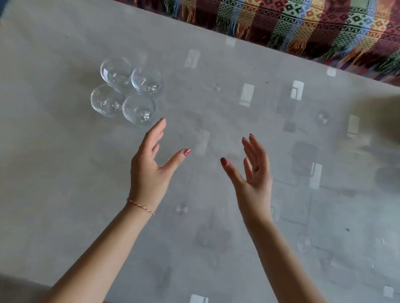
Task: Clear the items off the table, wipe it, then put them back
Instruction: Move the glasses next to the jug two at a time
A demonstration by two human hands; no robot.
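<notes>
Four glass bowls [126, 91] stand clustered two by two, touching, on the far left part of the table [41, 165]. A fringed blanket [296, 19] lies beyond the table's far edge. The left hand [150, 164] and right hand [253, 178] hover over the table's middle, right of and nearer than the bowls, well apart.

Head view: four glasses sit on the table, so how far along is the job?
It is unclear whether clearing has begun or items are already returned. Four clear glasses stand clustered on the grey table. The left hand and right hand hover open and empty. No cloth is visible, so wiping cannot be confirmed.
</notes>
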